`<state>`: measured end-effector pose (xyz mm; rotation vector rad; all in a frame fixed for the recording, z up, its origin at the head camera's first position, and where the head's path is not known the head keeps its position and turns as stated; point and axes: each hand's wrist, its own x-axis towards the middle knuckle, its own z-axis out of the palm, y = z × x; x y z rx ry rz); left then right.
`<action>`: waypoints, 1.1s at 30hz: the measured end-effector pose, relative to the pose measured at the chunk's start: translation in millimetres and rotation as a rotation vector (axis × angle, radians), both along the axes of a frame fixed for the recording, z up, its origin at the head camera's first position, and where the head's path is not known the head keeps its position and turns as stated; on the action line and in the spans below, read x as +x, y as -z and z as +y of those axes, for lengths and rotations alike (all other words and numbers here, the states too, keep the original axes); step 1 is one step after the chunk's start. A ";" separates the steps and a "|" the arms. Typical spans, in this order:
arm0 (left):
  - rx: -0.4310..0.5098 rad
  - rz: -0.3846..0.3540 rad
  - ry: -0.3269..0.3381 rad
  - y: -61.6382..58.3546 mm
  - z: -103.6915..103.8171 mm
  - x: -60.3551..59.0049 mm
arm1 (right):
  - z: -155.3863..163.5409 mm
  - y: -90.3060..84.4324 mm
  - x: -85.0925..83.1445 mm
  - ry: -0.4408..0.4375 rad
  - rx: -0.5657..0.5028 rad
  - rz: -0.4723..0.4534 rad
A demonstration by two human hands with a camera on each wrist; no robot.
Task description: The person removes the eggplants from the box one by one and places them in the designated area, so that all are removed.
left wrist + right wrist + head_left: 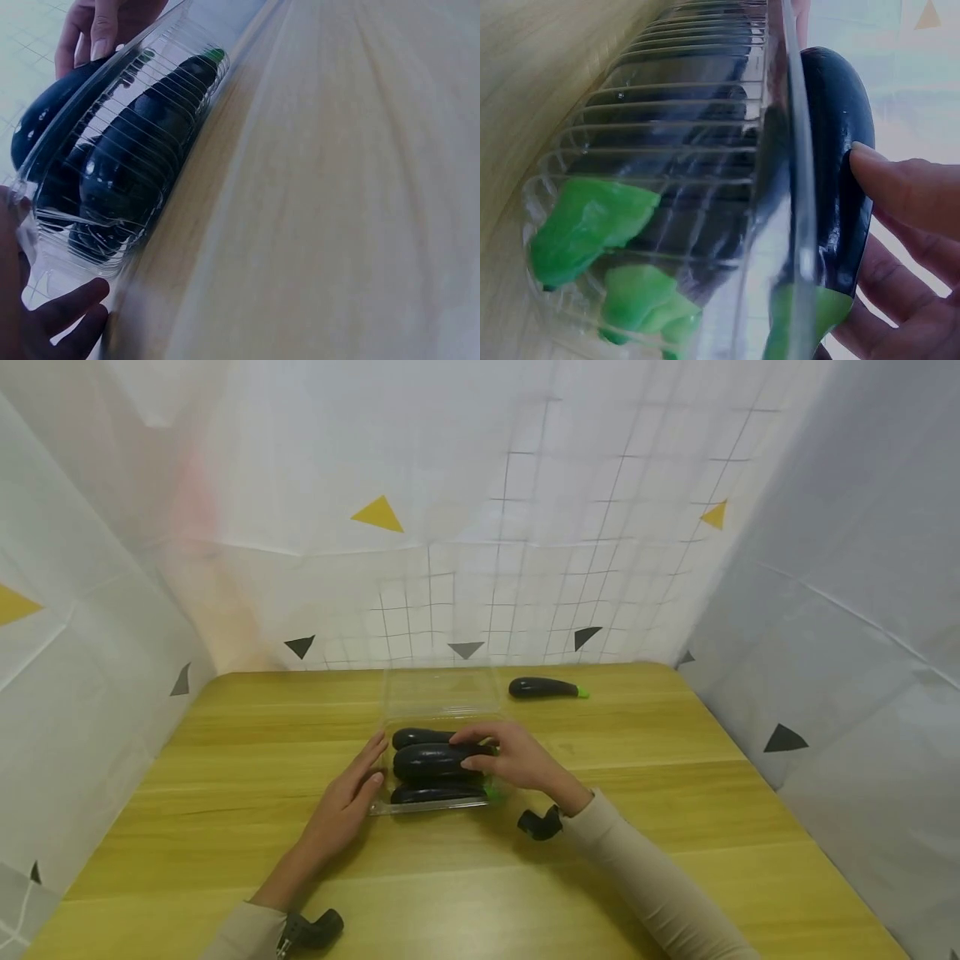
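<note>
The top eggplant (pixel 427 762) is in the clear box (pixel 433 807), over other eggplants (pixel 437 794). The box sits on your yellow wood table (pixel 450 881), with its lid (pixel 442 689) open at the back. One loose eggplant (pixel 542 687) lies behind the box, to the right. White walls (pixel 300 460) stand around. Your right hand (pixel 517 758) pinches the top eggplant. Your left hand (pixel 347 802), fingers loosely straight, is at the box's left side. Your right hand hides the top eggplant's green end from the head camera.
</note>
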<state>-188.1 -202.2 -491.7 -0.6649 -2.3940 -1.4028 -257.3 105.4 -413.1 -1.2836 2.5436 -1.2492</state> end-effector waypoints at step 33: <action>0.029 0.008 0.013 -18.6 7.5 9.2 | 17.9 -13.9 -5.1 0.015 -0.042 -0.006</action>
